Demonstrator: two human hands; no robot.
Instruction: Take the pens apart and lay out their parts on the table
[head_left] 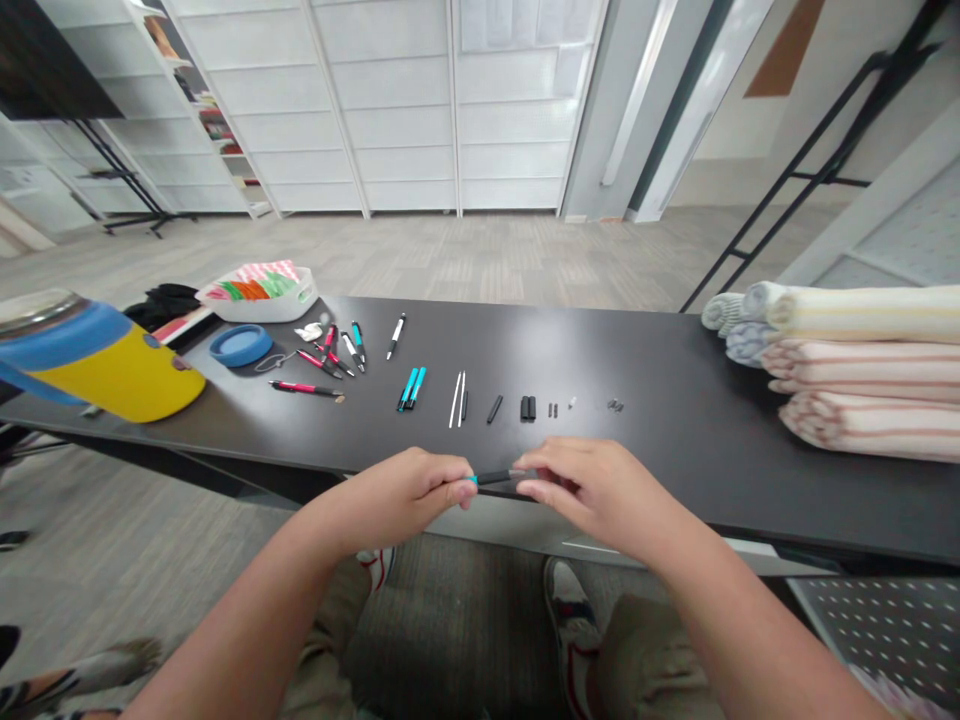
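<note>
Just over the front edge of the table, a pen with a turquoise barrel and black grip point(493, 478) lies level between both hands. My left hand point(420, 487) is closed around its turquoise end, which is mostly hidden. At the grey tip end, the thumb and fingers of my right hand point(581, 485) pinch it. Beyond them on the table sit two turquoise barrels point(412, 388), thin white refills point(457, 400), a black tube point(495, 409), black grips point(528, 408), two small dark pieces point(553, 410), a tiny clear piece point(572, 403) and small springs point(615, 405).
Several pens point(330, 355) lie loose at the left, near a blue lid point(241, 346) and a white basket point(300, 298) with colourful packets. A big yellow-and-blue bottle point(112, 355) stands far left. Rolled striped cloths point(870, 370) are stacked at the right end of the dark table point(660, 350).
</note>
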